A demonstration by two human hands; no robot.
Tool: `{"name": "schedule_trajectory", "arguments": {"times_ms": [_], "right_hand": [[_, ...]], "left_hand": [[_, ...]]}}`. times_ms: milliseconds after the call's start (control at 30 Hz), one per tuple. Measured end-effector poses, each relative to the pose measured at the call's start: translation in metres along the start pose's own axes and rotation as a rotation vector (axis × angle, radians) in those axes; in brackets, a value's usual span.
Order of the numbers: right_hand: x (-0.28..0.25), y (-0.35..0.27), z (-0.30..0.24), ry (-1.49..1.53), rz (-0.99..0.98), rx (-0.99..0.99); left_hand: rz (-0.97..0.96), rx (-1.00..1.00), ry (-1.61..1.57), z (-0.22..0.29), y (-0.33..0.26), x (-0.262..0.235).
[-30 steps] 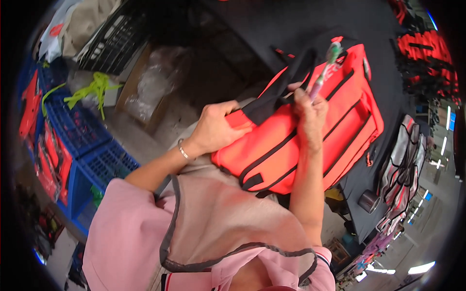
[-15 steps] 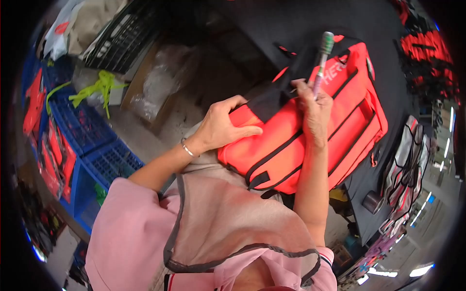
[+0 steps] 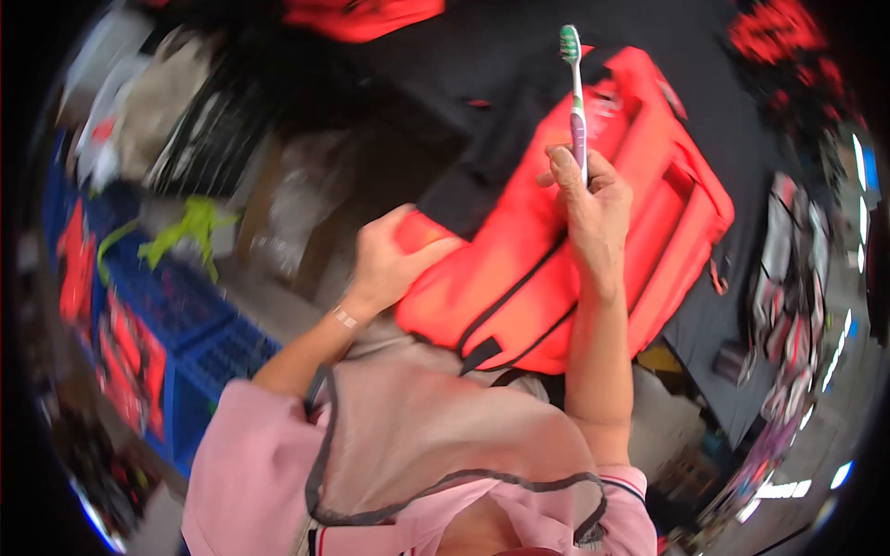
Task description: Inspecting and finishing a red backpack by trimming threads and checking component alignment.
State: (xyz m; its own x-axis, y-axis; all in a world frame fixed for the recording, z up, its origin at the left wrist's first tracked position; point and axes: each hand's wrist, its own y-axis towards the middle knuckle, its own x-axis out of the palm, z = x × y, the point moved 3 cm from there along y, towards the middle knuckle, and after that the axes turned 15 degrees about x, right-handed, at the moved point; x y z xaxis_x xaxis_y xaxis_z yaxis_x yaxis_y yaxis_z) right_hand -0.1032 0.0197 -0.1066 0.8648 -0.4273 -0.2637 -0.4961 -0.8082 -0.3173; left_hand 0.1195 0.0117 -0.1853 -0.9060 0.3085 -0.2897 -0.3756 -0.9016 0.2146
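Note:
A bright orange-red backpack with black seams lies slanted across the near edge of the dark table, its lower end by my lap. My left hand grips the backpack's left edge, thumb on top and fingers out of sight beneath. Above the bag, my right hand is closed round the purple-and-white handle of a toothbrush. Its green-and-white bristle head points up and away from me. Black fabric spreads beside the backpack's upper left side.
Blue plastic crates stand at the left, with bagged orange pieces and a lime-green strap on them. A black crate sits farther back. Grey-and-red strips lie along the right of the dark table.
The toothbrush has swung more upright and away from the bag, its bristles now in plain view. My left hand still grips the backpack's edge. The whole view has shifted slightly.

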Motion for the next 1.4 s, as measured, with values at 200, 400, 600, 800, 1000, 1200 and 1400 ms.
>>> {"name": "schedule_trajectory", "arguments": {"times_ms": [200, 400, 600, 800, 1000, 1200, 1400], "right_hand": [[-0.147, -0.018, 0.005, 0.121, 0.648, -0.251], [-0.283, -0.044, 0.095, -0.305, 1.061, 0.105], [-0.359, -0.039, 0.162, -0.633, 1.243, 0.181], [-0.371, 0.007, 0.156, -1.017, 1.265, -0.008], [-0.365, 0.063, 0.158, -1.234, 1.114, 0.317], [-0.361, 0.048, 0.169, -1.373, 1.176, 0.121], [-0.200, -0.028, 0.001, -0.147, 0.628, -0.175]], "left_hand": [[0.030, -0.119, -0.122, -0.009, -0.007, -0.013], [0.015, -0.045, -0.149, -0.047, -0.001, -0.012], [0.035, -0.090, -0.205, -0.043, -0.003, -0.008], [0.046, -0.104, -0.146, -0.034, 0.000, -0.008], [0.045, -0.085, -0.044, -0.026, -0.007, -0.017], [0.028, -0.098, -0.049, 0.010, 0.000, -0.005], [0.050, -0.041, 0.034, 0.027, 0.006, -0.009]]}}
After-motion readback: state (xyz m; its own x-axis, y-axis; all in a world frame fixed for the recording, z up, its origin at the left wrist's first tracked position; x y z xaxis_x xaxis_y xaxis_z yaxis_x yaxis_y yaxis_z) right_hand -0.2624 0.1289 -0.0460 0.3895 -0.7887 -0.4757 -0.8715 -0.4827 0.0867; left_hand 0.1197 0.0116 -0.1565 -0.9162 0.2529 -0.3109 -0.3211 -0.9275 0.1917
